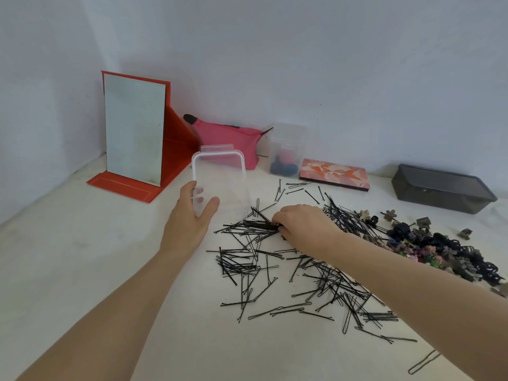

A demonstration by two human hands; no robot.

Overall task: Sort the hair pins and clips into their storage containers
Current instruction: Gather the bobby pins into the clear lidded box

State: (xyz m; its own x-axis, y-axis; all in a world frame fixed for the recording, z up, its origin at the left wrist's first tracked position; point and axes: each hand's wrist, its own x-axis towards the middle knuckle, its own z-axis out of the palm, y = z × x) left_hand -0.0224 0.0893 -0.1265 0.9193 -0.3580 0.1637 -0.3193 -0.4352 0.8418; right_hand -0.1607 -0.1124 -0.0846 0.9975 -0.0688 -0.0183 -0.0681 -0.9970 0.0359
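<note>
Head view: left hand point(192, 213) grips clear container point(220, 182), tilted, on counter point(82, 270). Right hand point(299, 221) pinches bundle of hair pins point(261, 225) from scattered pile. Step: gathering pins. Next: bundle into container mouth, aligned lengthwise.

Pins point(297, 268) spread mid-desk point(82, 270); clips point(428, 243) to their right. Open box point(220, 182) behind pins. Mirror point(134, 130) far left; pouch point(231, 138), small tub point(287, 152), lidded case point(442, 188) along wall.

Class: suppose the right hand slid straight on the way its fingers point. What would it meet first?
The right hand, gripping a bundle of hair pins, points left; it would probably meet the clear container held by the left hand.
</note>
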